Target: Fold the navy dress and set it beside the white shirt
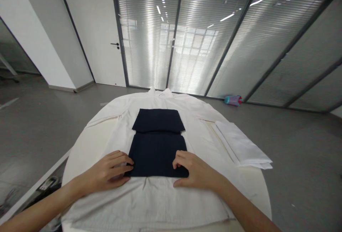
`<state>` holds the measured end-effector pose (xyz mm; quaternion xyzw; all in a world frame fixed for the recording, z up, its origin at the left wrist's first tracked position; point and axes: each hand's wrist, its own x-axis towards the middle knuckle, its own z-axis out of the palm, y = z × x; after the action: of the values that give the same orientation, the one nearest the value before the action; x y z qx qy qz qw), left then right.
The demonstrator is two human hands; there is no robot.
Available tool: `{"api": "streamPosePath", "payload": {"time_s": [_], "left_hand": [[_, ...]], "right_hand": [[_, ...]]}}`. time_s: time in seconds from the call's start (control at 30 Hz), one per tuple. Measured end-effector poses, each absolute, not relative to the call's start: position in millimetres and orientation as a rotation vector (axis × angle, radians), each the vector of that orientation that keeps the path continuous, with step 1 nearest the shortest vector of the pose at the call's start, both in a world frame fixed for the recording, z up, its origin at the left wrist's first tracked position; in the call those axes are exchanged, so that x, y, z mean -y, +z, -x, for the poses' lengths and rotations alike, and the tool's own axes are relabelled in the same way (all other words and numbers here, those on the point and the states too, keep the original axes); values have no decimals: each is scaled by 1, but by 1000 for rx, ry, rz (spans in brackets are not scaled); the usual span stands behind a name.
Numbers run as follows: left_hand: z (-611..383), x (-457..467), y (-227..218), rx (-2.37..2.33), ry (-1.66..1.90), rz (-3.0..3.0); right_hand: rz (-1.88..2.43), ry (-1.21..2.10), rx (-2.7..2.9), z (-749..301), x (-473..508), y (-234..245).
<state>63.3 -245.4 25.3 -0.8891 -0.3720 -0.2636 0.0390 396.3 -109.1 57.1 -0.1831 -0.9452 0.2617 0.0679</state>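
Your folded dark navy garment (157, 143) lies with its long axis running straight away from you, near edge at your hands and far edge toward the collar of the white shirt (165, 196) spread beneath it. It is a flat, matte rectangle with a faint ribbed weave, and a second folded layer at the far end overlaps the near part like a wide flap. The shirt under it is smooth, pale cotton, collar pointing away from you, draped over a rounded white table (263, 189).

Your left hand (110, 171) rests palm down at the garment's near left corner, fingers loosely curled with the tips on its edge. Your right hand (191, 173) sits at the near right corner, fingers bent onto the cloth; whether they pinch the edge or only press it is hard to tell.

A folded white cloth (240, 146) lies to your right, well apart from the garment.
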Motion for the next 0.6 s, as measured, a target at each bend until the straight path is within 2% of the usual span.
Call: {"api": "streamPosePath", "payload": {"time_s": [0.23, 0.6], "left_hand": [[-65, 250, 22, 1048, -854, 2522], [-63, 250, 18, 1117, -882, 2516]], "right_hand": [[562, 698, 2880, -404, 109, 62], [581, 668, 2916, -407, 111, 65]]}}
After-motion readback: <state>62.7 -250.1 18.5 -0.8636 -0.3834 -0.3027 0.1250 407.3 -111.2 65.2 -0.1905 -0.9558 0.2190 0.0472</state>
